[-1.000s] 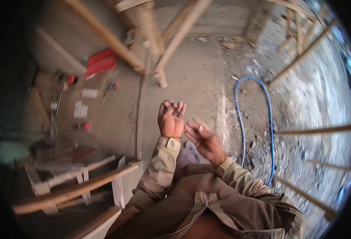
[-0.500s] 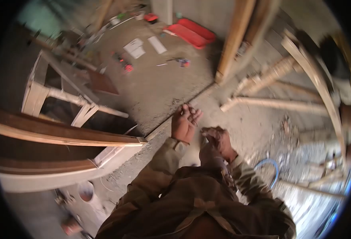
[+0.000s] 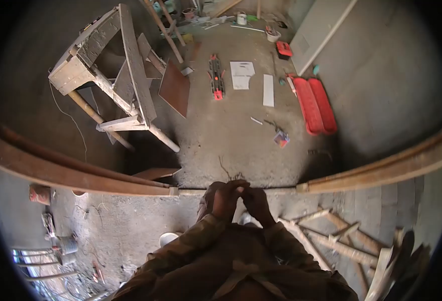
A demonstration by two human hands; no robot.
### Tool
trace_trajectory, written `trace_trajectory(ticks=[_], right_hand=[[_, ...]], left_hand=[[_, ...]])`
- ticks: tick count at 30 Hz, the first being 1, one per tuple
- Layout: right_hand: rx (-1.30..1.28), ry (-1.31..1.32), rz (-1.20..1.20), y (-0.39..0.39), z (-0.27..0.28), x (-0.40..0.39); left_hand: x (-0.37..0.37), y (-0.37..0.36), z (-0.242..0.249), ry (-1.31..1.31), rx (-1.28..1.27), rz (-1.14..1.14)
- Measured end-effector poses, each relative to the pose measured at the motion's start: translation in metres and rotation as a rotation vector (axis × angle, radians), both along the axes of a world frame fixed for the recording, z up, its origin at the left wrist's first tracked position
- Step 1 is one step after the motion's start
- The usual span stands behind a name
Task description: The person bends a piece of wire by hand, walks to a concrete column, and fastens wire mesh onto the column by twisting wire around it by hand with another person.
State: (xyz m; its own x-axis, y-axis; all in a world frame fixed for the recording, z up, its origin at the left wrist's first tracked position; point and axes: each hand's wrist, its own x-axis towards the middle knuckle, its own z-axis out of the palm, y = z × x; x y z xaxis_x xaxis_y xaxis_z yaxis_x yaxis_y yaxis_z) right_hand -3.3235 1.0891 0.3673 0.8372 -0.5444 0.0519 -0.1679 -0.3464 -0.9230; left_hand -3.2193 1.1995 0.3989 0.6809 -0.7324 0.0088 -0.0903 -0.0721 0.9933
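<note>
My left hand (image 3: pixel 225 199) and my right hand (image 3: pixel 255 201) meet in front of my body, at the wooden door frame. The fingers of both are bent and pressed together, with the fingertips touching. Anything between them is too small or too hidden to make out. Just beyond the hands runs the threshold strip (image 3: pixel 191 192) across the doorway. Some thin dark strands (image 3: pixel 225 168) lie on the floor past it.
Inside the room stand a wooden trestle (image 3: pixel 125 65) and a leaning brown board (image 3: pixel 174 89). On the floor lie a long black-and-red tool (image 3: pixel 216 78), white sheets (image 3: pixel 242 75) and a red tray-like case (image 3: pixel 315 105). Timber pieces (image 3: pixel 336 241) lie at lower right; a bucket (image 3: pixel 68 245) stands lower left.
My view has swung round to face the doorway squarely. My hands, apart before with the left one's fingers loosely raised, have come together at the fingertips.
</note>
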Motion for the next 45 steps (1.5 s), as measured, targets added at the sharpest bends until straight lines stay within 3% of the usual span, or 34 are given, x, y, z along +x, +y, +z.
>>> trace_trajectory(ticks=[2, 3, 5, 6, 7, 8, 9, 11, 15, 18, 20, 21, 22, 23, 25, 28, 29, 30, 31, 32, 33, 37, 40, 41, 44, 45], right_hand=[[0.085, 0.009, 0.056, -0.026, -0.012, 0.049], [0.078, -0.030, 0.100, -0.040, -0.028, 0.073], [-0.123, -0.063, 0.128, -0.068, -0.042, 0.129], [-0.041, 0.157, 0.196, -0.090, -0.034, 0.156], [-0.044, 0.169, 0.204, -0.113, -0.043, 0.187], [-0.138, 0.131, 0.245, -0.138, -0.048, 0.217], [-0.228, 0.090, 0.284, -0.161, -0.049, 0.247], [-0.330, 0.058, 0.276, -0.218, -0.052, 0.323], [-0.756, 0.230, 0.044, -0.297, -0.008, 0.438], [-0.525, 0.373, -0.090, -0.346, 0.009, 0.509], [-0.233, 0.412, -0.053, -0.378, 0.043, 0.550], [-0.231, 0.423, -0.060, -0.404, 0.041, 0.574], [-0.102, 0.236, 0.021, -0.430, 0.037, 0.596], [0.037, 0.053, 0.100, -0.454, 0.030, 0.615], [0.184, -0.133, 0.174, -0.503, 0.012, 0.649], [-0.063, 0.231, 0.348, -0.598, -0.044, 0.700], [-0.076, 0.207, 0.379, -0.631, -0.075, 0.724], [0.044, 0.181, 0.210, -0.660, -0.106, 0.749], [0.181, 0.169, 0.042, -0.678, -0.082, 0.789], [0.146, 0.242, 0.046, -0.705, -0.052, 0.816], [0.083, 0.255, 0.015, -0.726, -0.055, 0.845], [0.036, 0.256, 0.160, -0.805, -0.002, 0.944], [0.024, 0.163, 0.322, -0.853, 0.015, 1.007], [0.079, 0.123, 0.367, -0.868, 0.020, 1.026], [0.069, 0.050, 0.513, -0.919, 0.031, 1.093], [0.069, 0.057, 0.532, -0.943, 0.023, 1.119]], left_hand=[[0.043, -0.025, -0.049, -0.059, -0.091, 0.109], [0.066, -0.040, -0.061, 0.034, -0.109, 0.143], [0.113, -0.071, -0.084, 0.217, -0.157, 0.225], [0.144, -0.092, -0.069, 0.341, -0.206, 0.305], [0.173, -0.107, -0.062, 0.474, -0.249, 0.387], [0.214, -0.121, -0.055, 0.514, -0.076, 0.345], [0.247, -0.147, -0.086, 0.625, -0.243, 0.379], [0.316, -0.204, -0.096, 0.764, -0.271, 0.366], [0.439, -0.305, -0.056, 0.733, -0.218, 0.341], [0.521, -0.378, -0.033, 0.621, -0.232, 0.424], [0.582, -0.417, -0.032, 0.685, -0.144, 0.322], [0.618, -0.439, -0.034, 0.750, -0.060, 0.241], [0.653, -0.459, -0.039, 1.012, 0.020, 0.231], [0.684, -0.474, -0.075, 1.253, -0.076, 0.144], [0.723, -0.516, -0.075, 1.199, -0.033, 0.161], [0.782, -0.588, -0.081, 1.077, -0.017, 0.321], [0.805, -0.615, -0.081, 1.055, -0.043, 0.346], [0.825, -0.638, -0.081, 1.054, -0.069, 0.455], [0.843, -0.656, -0.077, 1.061, -0.083, 0.570], [0.863, -0.677, -0.073, 1.006, -0.105, 0.602], [0.882, -0.696, -0.066, 0.884, -0.101, 0.626], [0.970, -0.772, -0.021, 0.787, -0.248, 0.683], [1.051, -0.818, 0.010, 0.713, -0.126, 0.615], [1.081, -0.832, 0.001, 0.719, -0.128, 0.630], [1.169, -0.883, -0.061, 1.060, -0.299, 0.310], [1.192, -0.912, -0.077, 1.064, -0.310, 0.327]])
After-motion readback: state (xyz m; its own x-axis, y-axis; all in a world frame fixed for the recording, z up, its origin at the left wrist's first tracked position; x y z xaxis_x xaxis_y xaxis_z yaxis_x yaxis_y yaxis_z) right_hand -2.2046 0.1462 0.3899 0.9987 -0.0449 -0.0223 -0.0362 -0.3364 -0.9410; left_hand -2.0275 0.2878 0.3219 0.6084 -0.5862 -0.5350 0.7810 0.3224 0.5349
